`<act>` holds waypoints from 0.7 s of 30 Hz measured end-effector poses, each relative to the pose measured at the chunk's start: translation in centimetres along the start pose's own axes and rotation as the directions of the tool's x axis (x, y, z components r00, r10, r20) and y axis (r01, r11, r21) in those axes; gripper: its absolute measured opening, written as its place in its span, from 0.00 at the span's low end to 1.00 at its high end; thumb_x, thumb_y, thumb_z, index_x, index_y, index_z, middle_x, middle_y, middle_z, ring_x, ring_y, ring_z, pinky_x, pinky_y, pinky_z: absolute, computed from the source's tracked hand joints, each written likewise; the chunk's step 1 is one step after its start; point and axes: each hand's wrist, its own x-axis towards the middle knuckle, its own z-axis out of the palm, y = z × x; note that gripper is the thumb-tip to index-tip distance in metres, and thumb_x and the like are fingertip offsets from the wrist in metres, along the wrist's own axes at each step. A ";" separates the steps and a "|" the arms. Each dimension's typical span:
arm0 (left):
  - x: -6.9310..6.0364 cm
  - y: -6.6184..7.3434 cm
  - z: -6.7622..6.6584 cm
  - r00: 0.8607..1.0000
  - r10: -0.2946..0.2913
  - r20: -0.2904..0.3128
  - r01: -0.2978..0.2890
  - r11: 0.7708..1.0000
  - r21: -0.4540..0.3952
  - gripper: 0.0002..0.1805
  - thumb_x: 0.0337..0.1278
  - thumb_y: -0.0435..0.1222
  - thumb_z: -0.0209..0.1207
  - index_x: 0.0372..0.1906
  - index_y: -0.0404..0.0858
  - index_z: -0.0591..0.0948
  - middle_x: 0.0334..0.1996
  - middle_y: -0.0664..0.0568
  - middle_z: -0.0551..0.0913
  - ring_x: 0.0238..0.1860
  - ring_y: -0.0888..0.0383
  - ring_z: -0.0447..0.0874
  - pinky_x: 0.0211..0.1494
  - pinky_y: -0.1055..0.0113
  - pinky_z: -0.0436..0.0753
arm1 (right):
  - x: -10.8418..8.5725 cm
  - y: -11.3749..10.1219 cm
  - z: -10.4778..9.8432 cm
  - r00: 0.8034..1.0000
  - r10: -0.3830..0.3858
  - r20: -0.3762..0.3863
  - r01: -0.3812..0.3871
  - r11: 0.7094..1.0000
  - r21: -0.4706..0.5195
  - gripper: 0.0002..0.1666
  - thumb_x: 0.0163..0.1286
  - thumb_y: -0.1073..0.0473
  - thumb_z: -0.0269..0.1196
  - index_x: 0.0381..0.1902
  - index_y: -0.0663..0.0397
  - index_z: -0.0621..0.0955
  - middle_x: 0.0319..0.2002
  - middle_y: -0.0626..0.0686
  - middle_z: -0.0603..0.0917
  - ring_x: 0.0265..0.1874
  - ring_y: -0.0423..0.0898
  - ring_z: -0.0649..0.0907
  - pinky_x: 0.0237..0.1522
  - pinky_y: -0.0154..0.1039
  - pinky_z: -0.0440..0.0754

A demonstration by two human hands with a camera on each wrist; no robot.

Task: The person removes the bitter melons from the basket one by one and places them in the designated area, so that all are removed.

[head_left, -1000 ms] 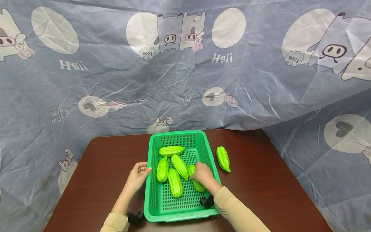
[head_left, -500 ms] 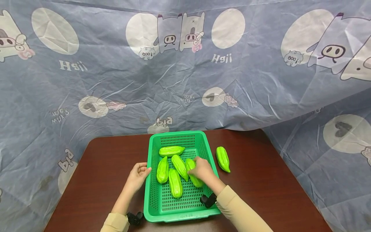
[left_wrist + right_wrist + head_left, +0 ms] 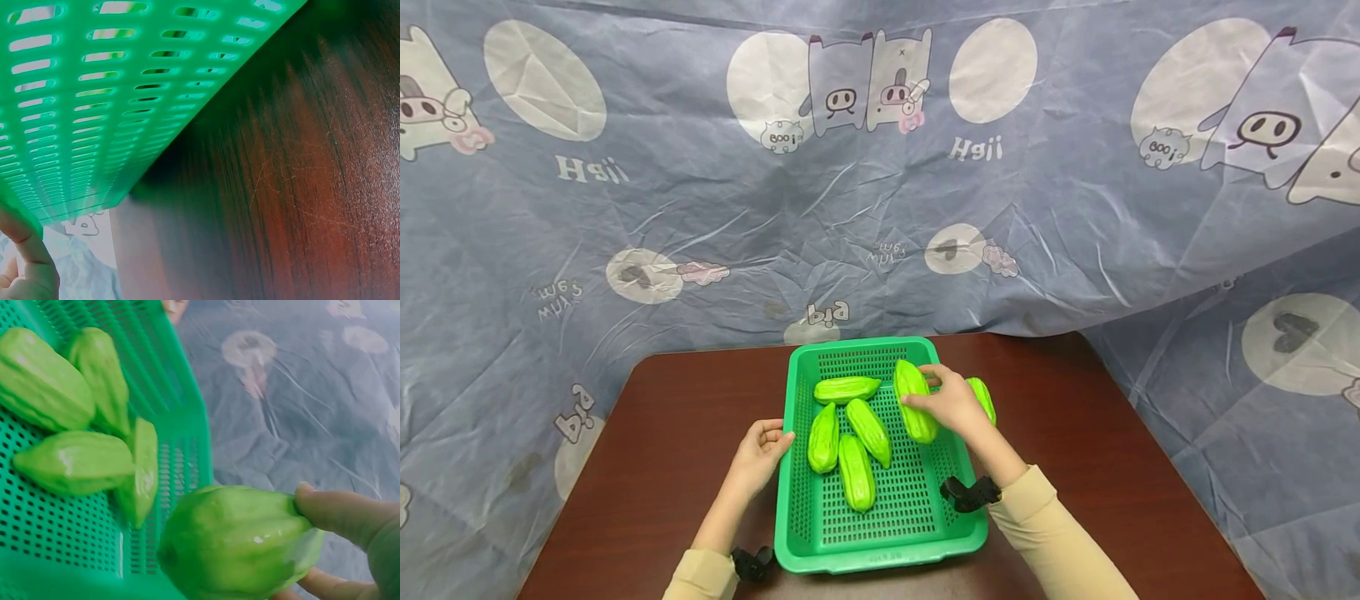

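Note:
A bright green ridged gourd (image 3: 912,400) is in my right hand (image 3: 951,404), pinched between thumb and fingers above the right side of the green plastic basket (image 3: 880,557). In the right wrist view the held gourd (image 3: 240,540) looks large, with the thumb (image 3: 337,511) on its side and fingers beneath. My left hand (image 3: 760,458) holds the basket's left rim, thumb at the edge and fingers bent on the outside. Several similar gourds (image 3: 857,473) lie on the basket floor. Only part of the left hand (image 3: 28,265) shows in the left wrist view.
Another gourd (image 3: 982,400) lies on the dark brown table (image 3: 1075,467) right of the basket, partly hidden by my right hand. A grey-blue cartoon-print cloth (image 3: 865,200) hangs behind the table and along its sides.
My right hand has lifted the gourd from the basket's floor and carried it up, away from me and slightly right. The left hand stays at the rim.

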 end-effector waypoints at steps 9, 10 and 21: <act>-0.1 0.2 0.2 1.000 0.007 -0.015 -0.007 1.000 -0.007 0.21 0.69 0.36 0.58 0.61 0.30 0.70 0.43 0.45 0.77 0.36 0.62 0.77 0.37 0.72 0.76 | 0.7 2.4 -4.0 0.993 0.021 -0.117 0.001 0.983 0.185 0.39 0.65 0.53 0.69 0.69 0.60 0.69 0.60 0.66 0.79 0.58 0.61 0.80 0.55 0.51 0.81; -0.1 0.2 0.3 1.000 0.011 -0.017 -0.011 1.000 -0.008 0.21 0.69 0.35 0.58 0.61 0.30 0.70 0.43 0.45 0.77 0.35 0.63 0.76 0.36 0.72 0.76 | 0.7 2.8 -4.5 0.992 0.033 -0.120 -0.010 0.982 0.188 0.39 0.66 0.53 0.68 0.70 0.60 0.68 0.61 0.67 0.78 0.58 0.61 0.80 0.55 0.50 0.80; -0.4 0.6 0.4 0.998 0.030 -0.052 -0.027 0.998 0.058 0.22 0.69 0.36 0.59 0.64 0.35 0.71 0.44 0.46 0.77 0.36 0.62 0.78 0.37 0.71 0.77 | 1.4 9.4 -6.9 0.978 0.172 -0.119 -0.149 0.973 0.177 0.44 0.70 0.49 0.63 0.75 0.64 0.59 0.67 0.71 0.69 0.63 0.66 0.74 0.61 0.56 0.76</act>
